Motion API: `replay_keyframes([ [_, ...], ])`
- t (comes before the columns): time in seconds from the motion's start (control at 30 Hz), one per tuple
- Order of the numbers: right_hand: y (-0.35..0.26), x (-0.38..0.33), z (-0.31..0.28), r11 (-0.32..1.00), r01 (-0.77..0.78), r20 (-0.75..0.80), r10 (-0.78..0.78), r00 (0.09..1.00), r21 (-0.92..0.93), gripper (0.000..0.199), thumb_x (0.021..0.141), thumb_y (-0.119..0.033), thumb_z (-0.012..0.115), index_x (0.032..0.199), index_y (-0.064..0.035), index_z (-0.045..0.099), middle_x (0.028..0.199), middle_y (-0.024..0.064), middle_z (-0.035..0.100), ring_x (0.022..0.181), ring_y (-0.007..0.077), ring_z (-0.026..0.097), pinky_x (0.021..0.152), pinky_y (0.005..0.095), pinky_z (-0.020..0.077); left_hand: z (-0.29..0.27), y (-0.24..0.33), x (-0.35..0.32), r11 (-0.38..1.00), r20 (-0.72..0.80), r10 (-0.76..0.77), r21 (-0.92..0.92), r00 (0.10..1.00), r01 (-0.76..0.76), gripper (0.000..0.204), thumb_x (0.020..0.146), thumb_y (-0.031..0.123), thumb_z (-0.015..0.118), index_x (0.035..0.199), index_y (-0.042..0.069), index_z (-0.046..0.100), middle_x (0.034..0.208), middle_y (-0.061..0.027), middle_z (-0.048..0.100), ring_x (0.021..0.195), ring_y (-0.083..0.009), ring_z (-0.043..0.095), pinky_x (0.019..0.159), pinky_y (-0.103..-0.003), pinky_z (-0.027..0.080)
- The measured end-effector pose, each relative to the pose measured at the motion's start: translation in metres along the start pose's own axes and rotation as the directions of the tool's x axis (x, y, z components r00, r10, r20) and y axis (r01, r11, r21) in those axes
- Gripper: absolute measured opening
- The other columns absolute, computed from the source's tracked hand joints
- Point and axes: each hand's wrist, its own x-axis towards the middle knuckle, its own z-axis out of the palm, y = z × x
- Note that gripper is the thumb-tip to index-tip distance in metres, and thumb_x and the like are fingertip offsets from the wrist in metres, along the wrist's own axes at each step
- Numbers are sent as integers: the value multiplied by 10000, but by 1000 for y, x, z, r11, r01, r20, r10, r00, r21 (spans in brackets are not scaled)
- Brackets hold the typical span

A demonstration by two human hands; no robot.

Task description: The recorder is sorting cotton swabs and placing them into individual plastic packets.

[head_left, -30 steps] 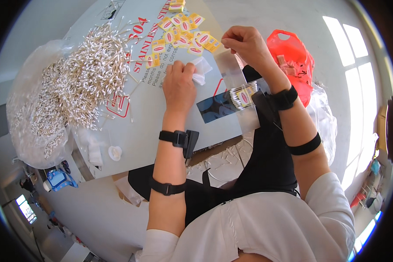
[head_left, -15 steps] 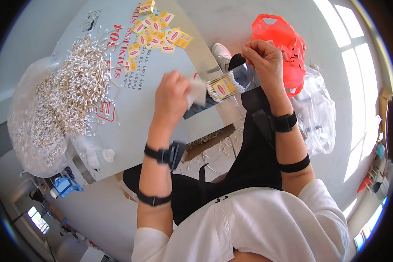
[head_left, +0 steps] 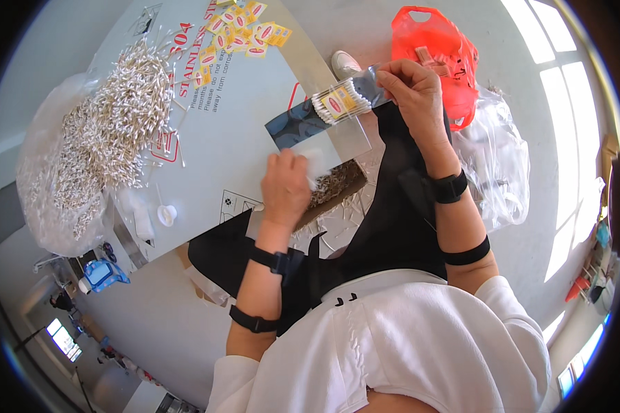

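Observation:
My right hand (head_left: 415,93) pinches the right end of a clear plastic pouch (head_left: 375,88). Inside it lies a row of white-tipped cotton swabs (head_left: 322,110) with a yellow label card (head_left: 339,102) on top. Dark, glossy film (head_left: 295,125) stretches from the pouch's left end over the table corner. Below that, my left hand (head_left: 286,187) is closed, with a thin whitish piece (head_left: 317,165) at its fingers; motion blur hides what it is. The left hand is apart from the pouch.
Loose cotton swabs (head_left: 120,117) are heaped on the metal table (head_left: 213,148) at the left, partly in a clear bag (head_left: 45,179). Yellow cards (head_left: 238,31) lie scattered at the far side. An open carton (head_left: 337,189) sits below the table edge. A red bag (head_left: 455,62) stands right.
My left hand has come down toward me, away from the pouch, with the whitish piece. The pouch in my right hand has shifted left and farther away, tilting up to the right.

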Motion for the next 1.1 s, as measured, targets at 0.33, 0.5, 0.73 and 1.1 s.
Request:
replay_keyframes([
  [0.33, -31, -45, -7, 995, -1, 86, 9, 996, -99, 83, 842, -60, 627, 827, 22, 633, 664, -12, 582, 580, 25, 504, 535, 179, 407, 41, 56, 63, 982, -196, 162, -69, 967, -179, 177, 723, 25, 578, 895, 27, 534, 889, -123, 500, 845, -313, 531, 691, -391, 488],
  [0.5, -21, -57, -21, 995, 12, 81, -4, 997, -98, 90, 841, -66, 626, 816, 21, 628, 654, -19, 569, 580, 32, 509, 540, 186, 414, 25, 17, 5, 992, -206, -128, -5, 970, 129, 128, 746, 5, 530, 858, 23, 470, 876, -155, 486, 827, -351, 539, 687, -427, 477],
  [0.73, -5, -66, -13, 997, 3, 154, 8, 988, -71, 95, 837, -63, 620, 795, 22, 615, 641, -22, 552, 578, 32, 487, 530, 197, 395, -17, -67, -62, 909, -216, -417, -119, 883, 400, 122, 743, -29, 483, 853, 23, 491, 878, -175, 508, 813, -400, 539, 714, -475, 449],
  [1.1, 23, -62, 7, 972, -38, 190, 84, 978, -234, 72, 812, -46, 618, 818, 26, 613, 693, 27, 583, 634, 93, 540, 574, 235, 426, -5, -11, -77, 976, -134, -210, -79, 969, 201, 122, 720, -16, 523, 830, 31, 502, 819, -159, 528, 773, -385, 552, 664, -461, 467],
])
